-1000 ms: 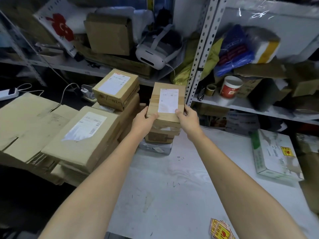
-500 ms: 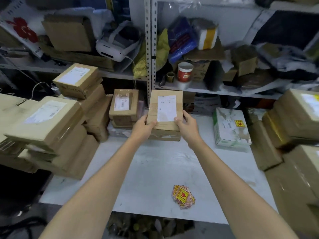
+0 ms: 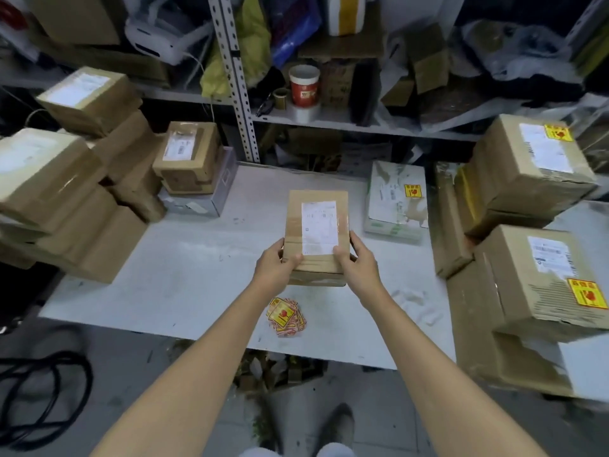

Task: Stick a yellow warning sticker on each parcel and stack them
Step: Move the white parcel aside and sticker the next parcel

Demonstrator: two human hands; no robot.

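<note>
A small brown parcel [image 3: 316,222] with a white shipping label is held over the middle of the white table [image 3: 184,258]. My left hand [image 3: 275,267] grips its near left edge and my right hand [image 3: 357,262] grips its near right edge, thumbs on top. Whether the parcel touches the table I cannot tell. A loose pile of yellow warning stickers [image 3: 286,316] lies on the table just below my hands. At the right, stacked parcels [image 3: 540,278] carry yellow stickers. A white parcel [image 3: 397,199] with a yellow sticker lies flat behind.
Several unstickered brown parcels [image 3: 62,179] are piled on the table's left side, with a smaller stack [image 3: 189,159] behind them. A cluttered metal shelf [image 3: 329,117] runs along the back. Black cables [image 3: 43,390] lie on the floor at the left.
Both hands have carried the small parcel from the left stack toward me, to the middle of the table. My view has swung right and down.
</note>
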